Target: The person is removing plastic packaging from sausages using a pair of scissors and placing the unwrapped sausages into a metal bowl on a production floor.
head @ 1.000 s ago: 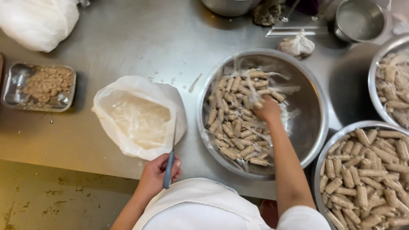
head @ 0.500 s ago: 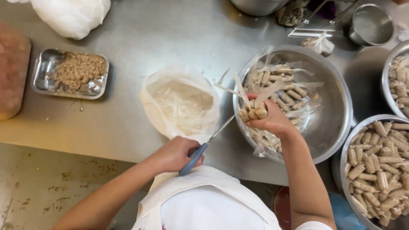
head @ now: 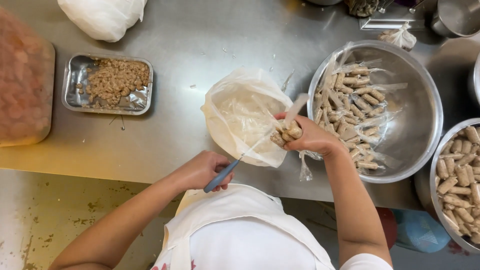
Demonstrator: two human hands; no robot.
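Packet of small brown rolls (head: 289,134), plastic-wrapped, held over the steel table (head: 200,40) just above the near edge, between an open white plastic bag (head: 240,115) and a big steel bowl (head: 415,125); gripped in the right hand (head: 312,140), fingers closed round it, roll ends poking out toward the bag, a strip of clear wrap sticking up from the top and more wrap dangling below the hand. Left hand (head: 202,170) closed round the grey-blue handle of a thin knife (head: 235,164), blade slanting up and right, tip at or touching the packet's lower end; exact contact hard to tell. Bag lying open and crumpled on the table, just left of the packet, touching the bowl's rim or nearly so. Bowl holding many more wrapped packets of the same rolls, heaped toward its left side. Second bowl (head: 437,197) at the right edge, full of unwrapped rolls. Further left, a shallow metal tray (head: 72,85) with crumbly brown filling; beyond it a tied white sack (head: 102,17) at the top edge. White apron (head: 240,235) at bottom centre.
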